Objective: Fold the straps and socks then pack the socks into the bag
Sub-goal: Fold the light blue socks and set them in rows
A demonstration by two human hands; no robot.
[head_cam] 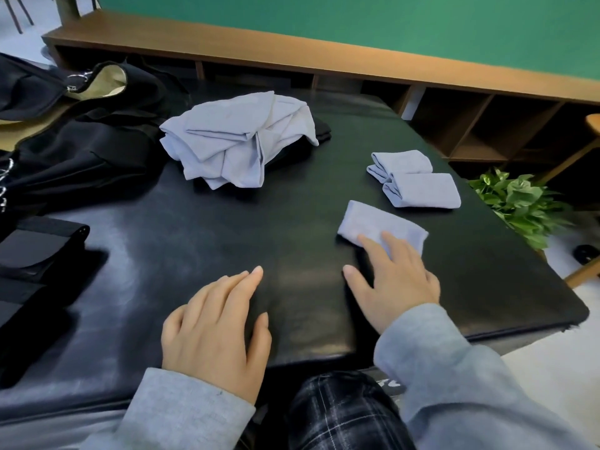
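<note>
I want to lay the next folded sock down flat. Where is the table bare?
The widest bare patch of the black table lies between the blue cloth pile, the black straps at the left edge and the left hand. The right side is crowded: two folded socks, and a third sock under the right hand.

Both hands lie on the black counter (227, 228) — the left hand (211, 332) flat and bare, the right hand (394, 280) with straight fingers pressing a folded blue sock (373, 222). Two more folded socks (412, 178) sit just beyond; a loose blue pile (233, 138) lies farther back, beside a black bag (81, 125).
</note>
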